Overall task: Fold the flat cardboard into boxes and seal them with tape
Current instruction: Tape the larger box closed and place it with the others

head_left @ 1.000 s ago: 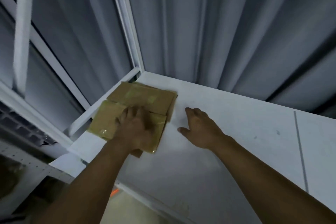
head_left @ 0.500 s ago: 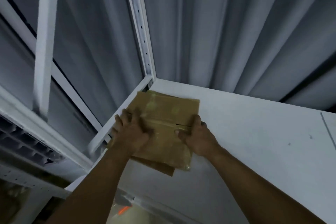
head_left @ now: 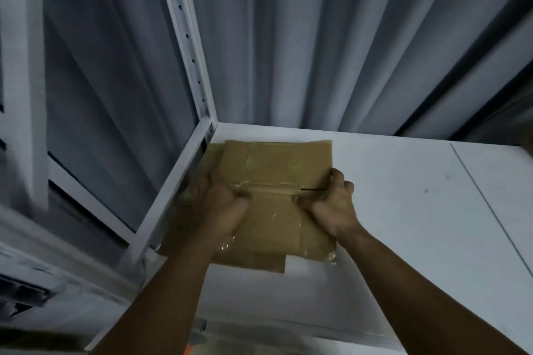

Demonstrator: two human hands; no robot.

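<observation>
A flat brown cardboard piece (head_left: 274, 164) with strips of clear tape lies on top of a small stack in the left back corner of a white shelf (head_left: 403, 210). My left hand (head_left: 222, 210) grips its left edge, thumb on top. Gripping the right edge, my right hand (head_left: 331, 204) has its thumb over the taped seam and its fingers curled round the side. Another flat cardboard piece (head_left: 259, 264) sticks out underneath at the front.
A white perforated metal upright (head_left: 184, 37) and a shelf rail (head_left: 170, 190) border the stack on the left. Grey curtain folds (head_left: 331, 37) hang behind the shelf. The shelf surface stretches to the right.
My right hand moved left from the bare shelf onto the cardboard's right edge. My left hand shifted from pressing on top to gripping the left edge. The top piece has turned squarer to me.
</observation>
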